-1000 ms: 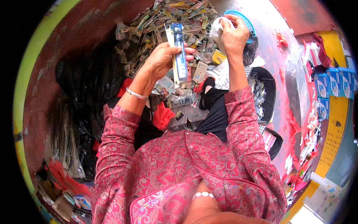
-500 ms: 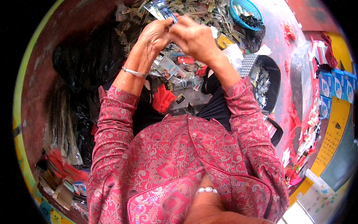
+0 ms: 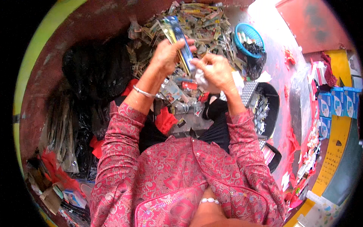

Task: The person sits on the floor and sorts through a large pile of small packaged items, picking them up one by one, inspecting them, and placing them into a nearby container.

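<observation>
My left hand (image 3: pixel 169 56) is closed around a few long, narrow packets (image 3: pixel 177 36), blue and yellowish, that slant upward over the pile. Just right of their lower end, my right hand (image 3: pixel 216 72) has its thumb and fingers pressed together on something white and crumpled (image 3: pixel 201 78), like thin paper or plastic. Whether the right fingertips also touch the packets is hard to tell. Between my knees lie loose clear packets (image 3: pixel 172 90) and a red scrap (image 3: pixel 165 120).
A large heap of small flat packets (image 3: pixel 206 19) spreads ahead. To the right stand a blue basket (image 3: pixel 238 39) with black pieces in it and a black open case (image 3: pixel 275 109) of small packs. Black plastic bags (image 3: pixel 94 64) lie at left; blue boxes (image 3: pixel 336 102) stand far right.
Both hands sit lower in the picture. The right hand has moved away from the left to the packets' lower end, with white crumpled material now in it. The packets now stand more upright.
</observation>
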The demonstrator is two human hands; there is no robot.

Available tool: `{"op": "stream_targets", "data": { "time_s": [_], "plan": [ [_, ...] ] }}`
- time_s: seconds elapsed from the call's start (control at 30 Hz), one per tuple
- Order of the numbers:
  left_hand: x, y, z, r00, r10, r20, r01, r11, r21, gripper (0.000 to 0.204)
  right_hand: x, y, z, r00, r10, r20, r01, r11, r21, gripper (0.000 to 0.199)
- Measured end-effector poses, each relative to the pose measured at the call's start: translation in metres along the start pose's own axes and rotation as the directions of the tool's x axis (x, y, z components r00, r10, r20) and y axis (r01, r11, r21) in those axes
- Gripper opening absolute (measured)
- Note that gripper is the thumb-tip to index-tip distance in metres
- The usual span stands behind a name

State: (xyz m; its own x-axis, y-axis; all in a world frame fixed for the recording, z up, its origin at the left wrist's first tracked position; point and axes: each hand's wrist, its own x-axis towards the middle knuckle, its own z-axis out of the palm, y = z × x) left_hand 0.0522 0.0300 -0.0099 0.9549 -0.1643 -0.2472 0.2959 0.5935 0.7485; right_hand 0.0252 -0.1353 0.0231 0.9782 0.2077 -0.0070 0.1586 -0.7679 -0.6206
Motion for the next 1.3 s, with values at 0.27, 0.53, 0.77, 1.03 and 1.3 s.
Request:
{"op": "stream_targets", "data": {
  "time_s": [0.27, 0.53, 0.77, 1.03, 1.3],
  "plan": [
    [-0.006, -0.004, 0.001, 0.994, -0.06, 0.09, 0.067, 0.995, -0.075, 0.032, 0.004, 0.009, 0.01, 0.958, -0.016, 0.287, -0.098, 0.921, 0.377, 0.031],
    [-0.004, -0.002, -0.005, 0.982, -0.061, 0.179, 0.092, 0.981, -0.173, 0.025, 0.003, 0.013, 0.014, 0.948, -0.019, 0.317, -0.188, 0.769, 0.61, 0.022],
    [-0.001, 0.0, -0.004, 0.995, -0.099, 0.02, 0.101, 0.966, -0.236, 0.018, 0.002, 0.017, -0.005, 0.941, -0.019, 0.337, -0.187, 0.803, 0.566, 0.018],
    [-0.001, -0.002, -0.004, 0.966, -0.091, 0.242, 0.151, 0.957, -0.246, 0.039, 0.001, 0.017, 0.003, 0.879, -0.128, 0.46, -0.186, 0.795, 0.577, 0.021],
    [-0.004, -0.005, 0.001, 0.959, -0.087, 0.269, 0.15, 0.962, -0.226, 0.039, -0.001, 0.01, -0.006, 0.817, -0.093, 0.569, -0.302, 0.773, 0.558, 0.018]
  ]
}}
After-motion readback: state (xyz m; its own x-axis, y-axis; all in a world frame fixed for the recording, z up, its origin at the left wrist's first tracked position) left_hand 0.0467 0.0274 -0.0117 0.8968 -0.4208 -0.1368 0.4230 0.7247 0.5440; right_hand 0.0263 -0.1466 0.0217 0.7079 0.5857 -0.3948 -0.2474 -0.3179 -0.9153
